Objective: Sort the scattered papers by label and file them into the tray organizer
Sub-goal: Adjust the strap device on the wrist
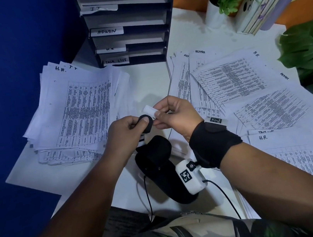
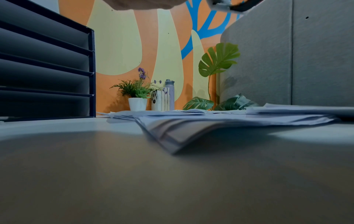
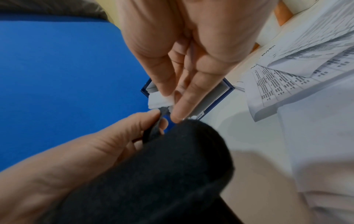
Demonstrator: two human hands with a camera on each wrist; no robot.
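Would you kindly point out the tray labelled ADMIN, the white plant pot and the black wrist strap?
ADMIN tray (image 1: 110,31): head view, on its handwritten label.
White plant pot (image 2: 137,103): left wrist view, middle of its front wall.
Black wrist strap (image 1: 154,159): head view, on its broad loose band.

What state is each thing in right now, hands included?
left hand: grips the black strap end.
right hand: pinches a small white strip.
black wrist band: off the wrist, lying on the desk.
tray organizer: upright, labelled, trays look empty.
papers: unsorted, in loose piles.
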